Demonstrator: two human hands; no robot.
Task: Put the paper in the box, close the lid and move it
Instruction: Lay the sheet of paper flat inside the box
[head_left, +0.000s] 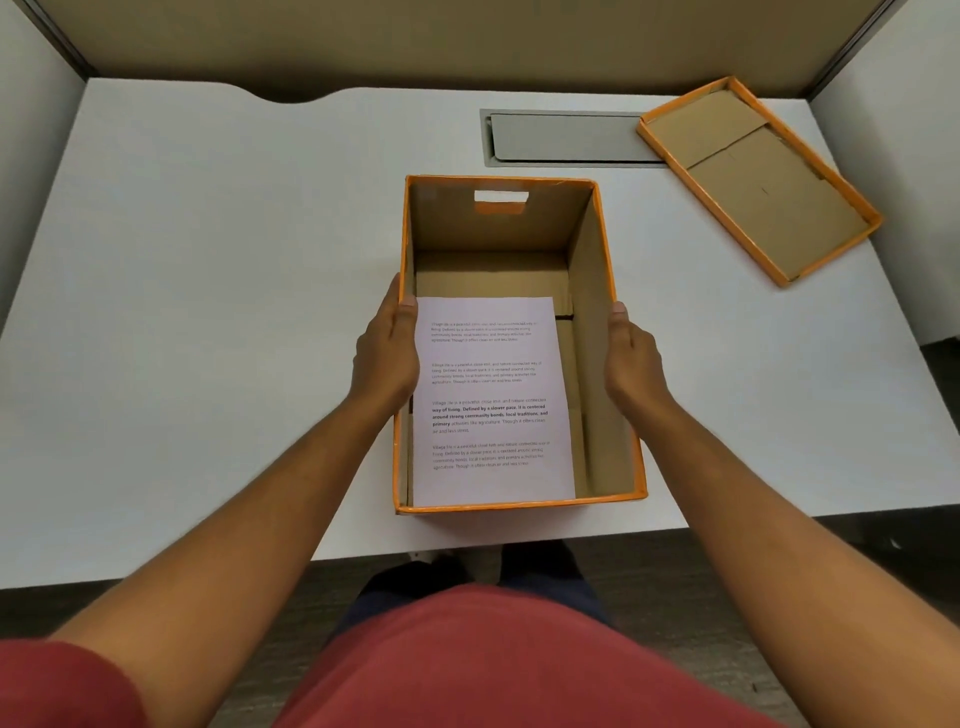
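An open orange-edged cardboard box stands on the white desk near its front edge. A printed sheet of paper lies inside it, leaning toward the near left side. My left hand grips the box's left wall, thumb over the rim. On the opposite wall my right hand holds the box the same way. The box's lid lies upside down at the far right of the desk, apart from the box.
A grey cable hatch is set into the white desk behind the box, partly under the lid's corner. Partition walls enclose the desk at the back and both sides.
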